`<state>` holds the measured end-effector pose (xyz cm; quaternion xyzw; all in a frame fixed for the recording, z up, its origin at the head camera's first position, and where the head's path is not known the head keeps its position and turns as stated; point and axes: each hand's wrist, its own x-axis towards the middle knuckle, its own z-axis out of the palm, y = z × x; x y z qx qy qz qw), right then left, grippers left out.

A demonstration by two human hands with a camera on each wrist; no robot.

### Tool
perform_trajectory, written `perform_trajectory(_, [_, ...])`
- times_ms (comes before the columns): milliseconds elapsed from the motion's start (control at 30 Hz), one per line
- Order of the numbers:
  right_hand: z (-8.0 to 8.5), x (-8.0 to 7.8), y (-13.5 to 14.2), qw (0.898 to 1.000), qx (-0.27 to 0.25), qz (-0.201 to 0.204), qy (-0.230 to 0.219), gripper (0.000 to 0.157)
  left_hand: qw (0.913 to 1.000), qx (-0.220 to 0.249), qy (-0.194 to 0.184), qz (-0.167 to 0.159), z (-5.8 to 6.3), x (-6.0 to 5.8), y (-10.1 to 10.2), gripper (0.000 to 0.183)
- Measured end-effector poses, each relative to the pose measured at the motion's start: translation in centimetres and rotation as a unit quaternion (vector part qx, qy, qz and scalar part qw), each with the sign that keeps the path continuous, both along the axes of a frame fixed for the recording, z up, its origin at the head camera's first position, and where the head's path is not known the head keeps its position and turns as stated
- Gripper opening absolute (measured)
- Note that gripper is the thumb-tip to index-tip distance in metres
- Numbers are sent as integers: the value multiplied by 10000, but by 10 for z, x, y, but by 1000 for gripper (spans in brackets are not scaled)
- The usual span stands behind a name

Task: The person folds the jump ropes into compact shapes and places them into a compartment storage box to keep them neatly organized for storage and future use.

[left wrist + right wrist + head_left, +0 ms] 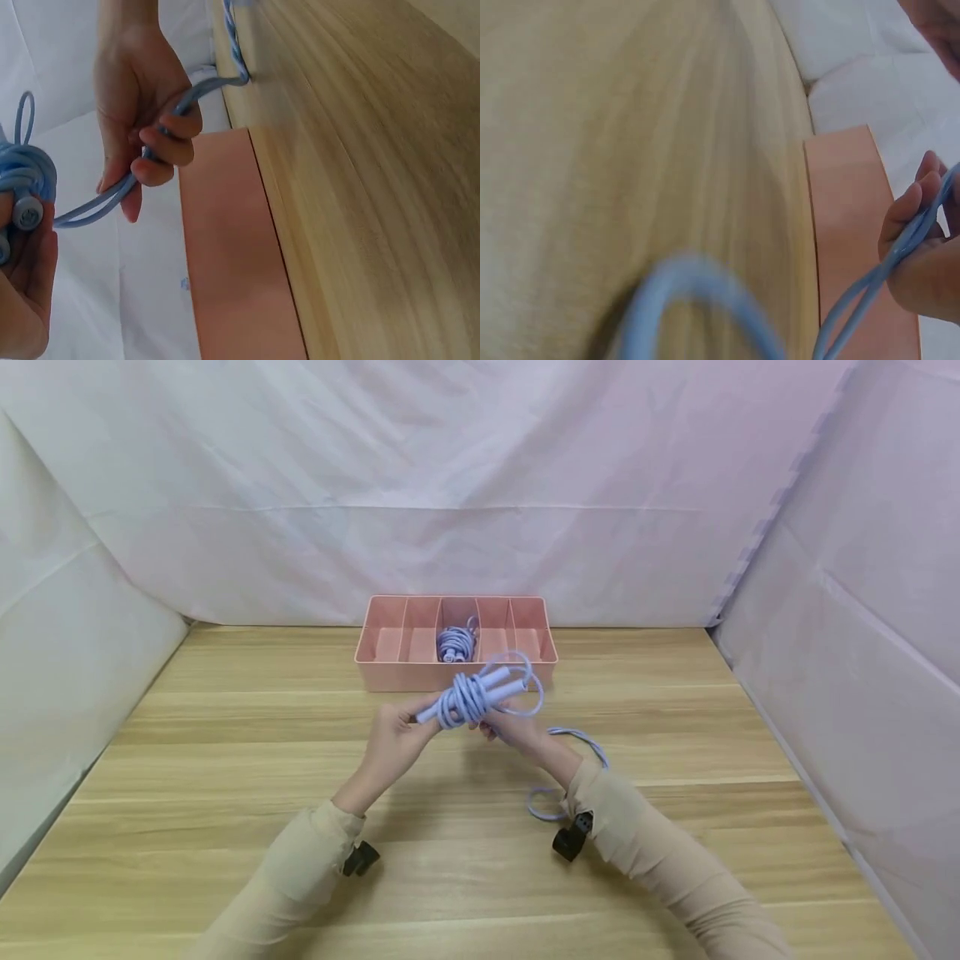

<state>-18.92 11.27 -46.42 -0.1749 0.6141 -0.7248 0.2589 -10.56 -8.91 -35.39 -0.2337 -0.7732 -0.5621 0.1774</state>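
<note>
A light blue jump rope (465,697), its cord wound round the two handles, is held above the table by my left hand (401,735). The left thumb and fingers grip the bundle at the handle ends, as the left wrist view shows at its left edge. My right hand (146,97) curls its fingers round a doubled length of the cord (94,210) leading out of the bundle. The loose tail (585,739) of the cord trails past the right wrist over the table. In the head view the bundle partly hides my right hand.
A pink divided box (405,678) stands at the back of the wooden table (247,760), just beyond my hands. Its middle compartment contains another wound blue jump rope (456,643). White cloth (450,552) hangs behind the table and along both sides.
</note>
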Motion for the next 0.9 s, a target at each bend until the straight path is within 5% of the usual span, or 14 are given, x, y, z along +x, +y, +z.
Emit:
perform_trajectory(67, [31, 19, -12, 9843, 1472, -786, 569, 33, 9994, 70, -59, 327, -3, -4, -1, 21])
perform_trajectory(267, [86, 56, -18, 9772, 1770, -623, 994, 35, 9917, -205, 119, 1262, -12, -13, -7, 20])
perform_trajectory(367, [87, 60, -15, 9669, 1941, -563, 1555, 33, 9839, -392, 272, 1720, -16, -18, -12, 19])
perform_trajectory(500, [81, 61, -7, 9391, 2515, -649, 2248, 27, 9765, -597, 218, 2058, -18, -21, -18, 19])
perform_trajectory(633, [86, 65, -5, 8809, 3351, -760, 3255, 21, 9692, -1018, 163, 2236, -21, -21, -19, 17])
perform_trajectory(900, [113, 62, -1, 7306, 3874, -1019, 5530, 13, 9521, -2345, 103, 1961, -30, -16, -17, 15])
